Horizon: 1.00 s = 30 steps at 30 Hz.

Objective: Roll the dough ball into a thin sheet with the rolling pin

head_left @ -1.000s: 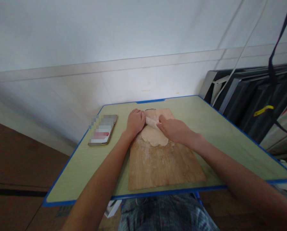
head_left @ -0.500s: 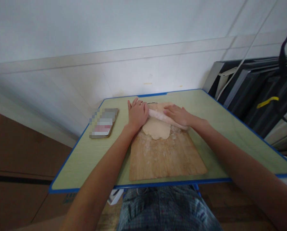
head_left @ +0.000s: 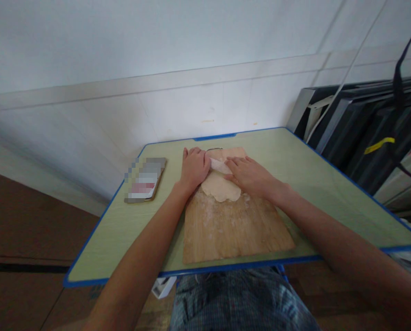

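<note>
Pressing: both hands lie palms down on a pale rolling pin (head_left: pixel 218 165) at the far end of a wooden cutting board (head_left: pixel 233 230).
Left hand: left hand (head_left: pixel 194 166) flat, fingers together and pointing away, covering the pin's left end; it rests on the pin rather than gripping it.
Right hand: right hand (head_left: pixel 250 177) flat as well, fingers stretched toward the left hand, covering the pin's right part; no closed grasp visible.
Rolling pin: only a short pale stretch shows between the two hands, tilted slightly, its far end hidden under the right palm.
Dough: flattened sheet of dough (head_left: pixel 221 188) lies on the board just below the hands, its far edge touching the pin, its near edge uneven and lobed.
Board: light flour dusting on the wood nearer the body than the dough; board sits on a green table with blue edging (head_left: pixel 122 239).
Left of left hand: a phone (head_left: pixel 144 186) lies flat on the table, apart from the board.
Right of right hand: dark framed panels (head_left: pixel 364 133) lean beside the table, well apart.
Nearest the body: checked cloth on the lap (head_left: pixel 240 303) below the table edge.
</note>
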Each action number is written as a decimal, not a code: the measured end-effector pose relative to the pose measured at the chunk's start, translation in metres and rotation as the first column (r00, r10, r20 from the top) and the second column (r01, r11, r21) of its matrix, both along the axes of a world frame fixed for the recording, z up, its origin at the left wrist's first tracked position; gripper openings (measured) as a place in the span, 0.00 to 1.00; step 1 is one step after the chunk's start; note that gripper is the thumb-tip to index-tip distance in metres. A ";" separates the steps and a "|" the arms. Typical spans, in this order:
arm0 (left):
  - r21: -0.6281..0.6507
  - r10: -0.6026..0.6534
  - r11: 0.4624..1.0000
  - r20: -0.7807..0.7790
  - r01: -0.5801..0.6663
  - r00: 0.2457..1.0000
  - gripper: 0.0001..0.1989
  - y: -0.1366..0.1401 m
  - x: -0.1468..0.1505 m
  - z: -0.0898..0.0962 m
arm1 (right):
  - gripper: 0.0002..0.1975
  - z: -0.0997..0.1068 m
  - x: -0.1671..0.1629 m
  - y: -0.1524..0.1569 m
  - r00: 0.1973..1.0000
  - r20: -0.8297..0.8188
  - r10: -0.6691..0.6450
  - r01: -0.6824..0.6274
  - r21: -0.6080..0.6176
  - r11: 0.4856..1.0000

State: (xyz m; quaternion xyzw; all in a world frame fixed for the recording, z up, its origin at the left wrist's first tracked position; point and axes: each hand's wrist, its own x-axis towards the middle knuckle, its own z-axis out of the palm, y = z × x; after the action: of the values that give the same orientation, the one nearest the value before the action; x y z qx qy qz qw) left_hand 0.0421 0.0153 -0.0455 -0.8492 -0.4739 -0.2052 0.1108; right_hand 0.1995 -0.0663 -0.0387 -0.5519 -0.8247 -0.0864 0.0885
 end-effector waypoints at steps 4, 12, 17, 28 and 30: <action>-0.060 0.007 0.998 -0.185 -0.018 0.983 0.23 -0.010 -0.004 0.015 | 0.14 0.000 0.012 0.007 1.000 0.002 -0.023 0.023 0.017 1.000; -0.160 -0.180 0.977 -0.273 0.140 0.945 0.20 -0.041 0.003 0.038 | 0.19 -0.008 0.032 0.026 0.936 -0.345 0.065 -0.071 -0.006 0.997; -0.291 -0.323 0.916 -0.121 0.278 0.939 0.17 -0.039 0.007 0.023 | 0.20 -0.010 0.024 0.037 0.910 -0.409 -0.063 0.068 -0.002 0.998; -0.377 -0.357 0.883 -0.153 0.280 0.921 0.21 -0.008 -0.004 0.001 | 0.20 -0.008 0.014 0.044 0.936 -0.298 -0.188 0.195 -0.005 0.981; -0.357 -0.350 0.896 -0.204 0.263 0.914 0.22 -0.013 -0.002 0.000 | 0.20 -0.008 0.014 0.041 0.935 -0.294 -0.198 0.211 0.012 0.977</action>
State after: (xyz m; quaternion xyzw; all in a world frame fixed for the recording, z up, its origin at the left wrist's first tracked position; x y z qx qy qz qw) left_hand 0.0398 0.0028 -0.0457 -0.9398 -0.3409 -0.0254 -0.0013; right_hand 0.2138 -0.0257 -0.0463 -0.6394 -0.7386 -0.0306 0.2114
